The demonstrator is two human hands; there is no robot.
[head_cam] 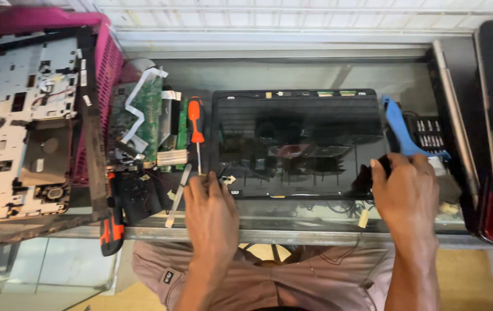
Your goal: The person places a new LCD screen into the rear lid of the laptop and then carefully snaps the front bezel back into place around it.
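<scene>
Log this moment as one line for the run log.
left hand: on laptop screen panel lower-left corner | right hand: on lower-right corner | orange screwdriver: left of panel | blue pry tool: right

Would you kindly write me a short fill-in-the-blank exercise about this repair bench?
1. The left hand rests at the black glossy laptop screen panel's lower ____ corner.
2. The screwdriver left of the panel has an ____ and black handle.
3. The plastic pry tool above the right hand is ____.

Missing words: left; orange; blue
</scene>
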